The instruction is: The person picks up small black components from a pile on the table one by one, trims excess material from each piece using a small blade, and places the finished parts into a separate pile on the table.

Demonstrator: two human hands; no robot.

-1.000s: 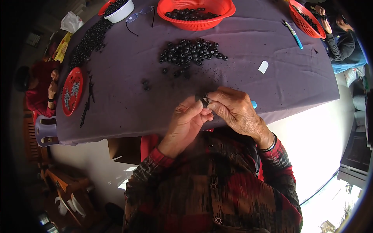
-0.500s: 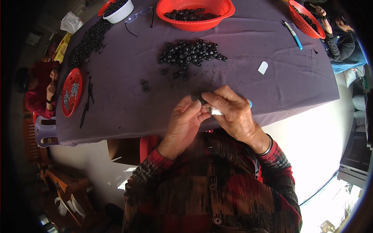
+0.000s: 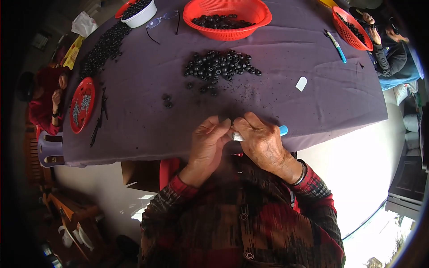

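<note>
My left hand [image 3: 208,142] is above the near edge of the table, thumb and fingers pinched on a small black piece [image 3: 222,119], mostly hidden and looking like the black rubbery beads on the table. Close beside it, my right hand [image 3: 264,144] is closed round a slim tool with a blue handle [image 3: 283,130]. A white wrapped part shows near the fingertips; the tool's tip is hidden. Farther off lies a heap of black ring-shaped beads [image 3: 219,66], with a few loose ones nearer me. Dark crumbs are scattered beside the heap.
On the purple tablecloth [image 3: 313,107] are a red basket [image 3: 228,34], a white card piece [image 3: 301,83], a blue-and-white pen-like tool [image 3: 336,46], eyeglasses [image 3: 163,20] and a red plate [image 3: 91,99]. Other people sit left and far right.
Both hands have come slightly lower and nearer me. My right hand has turned, showing more of the blue handle. The black piece shows less between the fingers.
</note>
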